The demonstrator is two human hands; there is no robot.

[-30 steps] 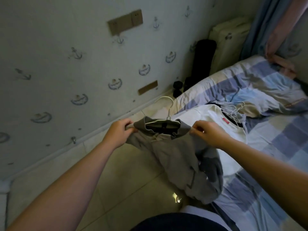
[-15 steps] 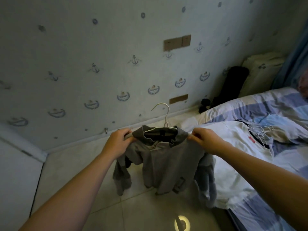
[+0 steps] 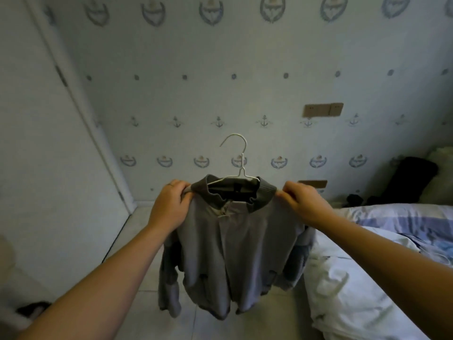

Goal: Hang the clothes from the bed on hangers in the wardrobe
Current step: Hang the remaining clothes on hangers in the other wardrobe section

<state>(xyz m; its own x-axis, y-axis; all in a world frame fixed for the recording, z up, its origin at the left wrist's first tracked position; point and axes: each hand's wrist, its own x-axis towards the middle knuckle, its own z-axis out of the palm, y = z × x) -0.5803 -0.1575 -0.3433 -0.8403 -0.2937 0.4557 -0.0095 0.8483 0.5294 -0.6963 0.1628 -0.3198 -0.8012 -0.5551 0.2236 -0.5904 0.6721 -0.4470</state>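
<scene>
Beside the bed (image 3: 367,278) you are holding the grey jacket (image 3: 228,253) in the air, already sitting on the white hanger (image 3: 241,165). Your left hand (image 3: 169,207) and right hand (image 3: 304,202) are each pinching one shoulder in their grip. Next, I think, you are needing one hand on the hanger's top, to hang it in the wardrobe.

Dim, cool bluish light fills the room. The crumpled white bedding (image 3: 343,285) at lower right is the brightest patch, while the grey collared jacket (image 3: 232,253) looks flat and murky. Wide-angle distortion bows the edge of the flat white panel (image 3: 36,143) at left. The corners blur.
</scene>
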